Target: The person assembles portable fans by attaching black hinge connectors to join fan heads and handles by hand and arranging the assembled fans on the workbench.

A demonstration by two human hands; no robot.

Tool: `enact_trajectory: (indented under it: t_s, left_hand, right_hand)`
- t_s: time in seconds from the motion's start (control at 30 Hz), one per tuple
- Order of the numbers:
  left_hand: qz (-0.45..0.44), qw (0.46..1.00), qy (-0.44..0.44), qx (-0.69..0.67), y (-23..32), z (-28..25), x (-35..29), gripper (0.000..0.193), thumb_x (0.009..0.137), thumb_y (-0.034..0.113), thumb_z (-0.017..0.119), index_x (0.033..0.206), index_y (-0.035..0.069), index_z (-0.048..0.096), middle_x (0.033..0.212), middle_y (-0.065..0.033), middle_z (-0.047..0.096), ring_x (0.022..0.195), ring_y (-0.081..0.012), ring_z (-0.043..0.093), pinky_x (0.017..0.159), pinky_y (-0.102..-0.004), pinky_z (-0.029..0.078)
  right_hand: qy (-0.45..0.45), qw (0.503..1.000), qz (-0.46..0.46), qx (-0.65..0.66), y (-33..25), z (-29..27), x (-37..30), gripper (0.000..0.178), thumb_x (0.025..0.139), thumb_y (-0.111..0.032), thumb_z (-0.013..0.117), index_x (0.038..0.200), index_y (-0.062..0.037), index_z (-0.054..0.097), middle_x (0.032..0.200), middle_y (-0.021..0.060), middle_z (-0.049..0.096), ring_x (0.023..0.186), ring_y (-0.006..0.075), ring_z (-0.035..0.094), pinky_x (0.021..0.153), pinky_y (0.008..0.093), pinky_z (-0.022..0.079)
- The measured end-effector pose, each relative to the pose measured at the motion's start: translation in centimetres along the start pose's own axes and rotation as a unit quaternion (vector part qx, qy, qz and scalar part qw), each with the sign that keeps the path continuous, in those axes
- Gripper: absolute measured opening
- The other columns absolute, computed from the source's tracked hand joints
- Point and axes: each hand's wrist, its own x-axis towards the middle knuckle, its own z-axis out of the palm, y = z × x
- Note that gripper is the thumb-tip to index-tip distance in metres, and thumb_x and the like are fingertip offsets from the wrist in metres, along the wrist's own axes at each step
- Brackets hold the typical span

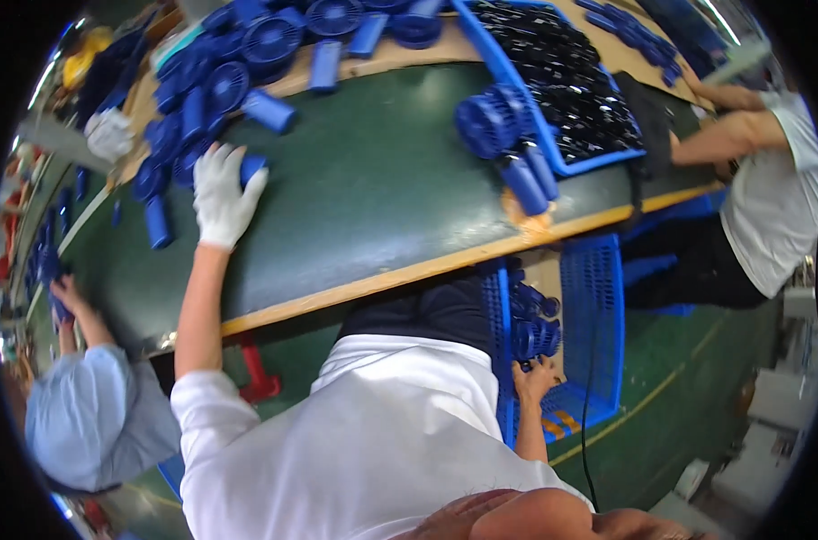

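My left hand (224, 200), in a white glove, reaches over the table to the edge of a pile of blue handheld fans (227, 87). A blue fan handle (253, 168) shows between its thumb and fingers; the rest of that fan is hidden. My bare right hand (536, 379) is down at my right side, inside a blue plastic crate (598, 333). Its fingers are closed on a blue handheld fan (535, 340), whose near end they partly cover. More fans lie in the crate beyond it.
Two fans (508, 135) lie at the right on the green table (364, 171), beside a blue tray (566, 166) of shiny black parts. Co-workers stand at the left (94, 414) and right (769, 198). The table's wooden edge (382, 277) runs before me; a dark cable (585, 423) hangs by the crate.
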Motion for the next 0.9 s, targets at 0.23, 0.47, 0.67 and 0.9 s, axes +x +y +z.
enact_trajectory:
  t_s: [0.23,0.47,0.67,0.9]
  left_hand:
    - [0.067,0.980,-0.067,-0.175,2.4,-5.8,-3.8,0.023,0.067,0.016,0.073,0.084,0.004,0.063,0.106,-0.0134,0.061,0.122,-0.0352,0.051,0.101,-0.0436,0.043]
    - [-0.222,0.961,-0.148,-0.064,0.4,-7.6,-3.9,0.047,0.077,0.033,0.074,0.110,0.001,0.060,0.111,-0.0160,0.064,0.106,-0.0317,0.061,0.092,-0.0387,0.048]
    - [-0.153,0.950,-0.258,-0.091,-0.3,-6.9,-0.8,0.048,0.071,0.039,0.075,0.089,-0.004,0.063,0.085,-0.0209,0.064,0.082,-0.0375,0.063,0.074,-0.0416,0.049]
    - [0.091,0.966,-0.226,-0.092,5.8,-5.3,1.2,0.053,0.058,0.040,0.084,0.092,0.007,0.059,0.090,-0.0125,0.058,0.087,-0.0325,0.061,0.071,-0.0424,0.051]
  right_hand:
    - [-0.206,0.912,0.312,0.166,7.1,7.6,1.0,0.056,0.069,-0.040,0.078,0.103,0.0038,0.069,0.106,0.0249,0.067,0.103,0.0383,0.064,0.091,0.0418,0.049]
    - [-0.147,0.952,-0.009,0.268,1.4,4.1,7.8,0.033,0.079,-0.029,0.071,0.075,0.0023,0.061,0.065,0.0181,0.057,0.058,0.0246,0.057,0.058,0.0392,0.043]
    - [0.217,0.818,-0.278,0.455,-16.1,-16.8,13.9,0.004,0.080,0.003,0.066,0.083,0.0024,0.064,0.077,0.0101,0.061,0.062,0.0173,0.057,0.056,0.0271,0.044]
    - [0.232,0.830,-0.341,0.377,-22.9,-24.6,27.3,0.015,0.081,-0.009,0.067,0.091,0.0019,0.067,0.091,0.0134,0.066,0.074,0.0245,0.065,0.065,0.0314,0.052]
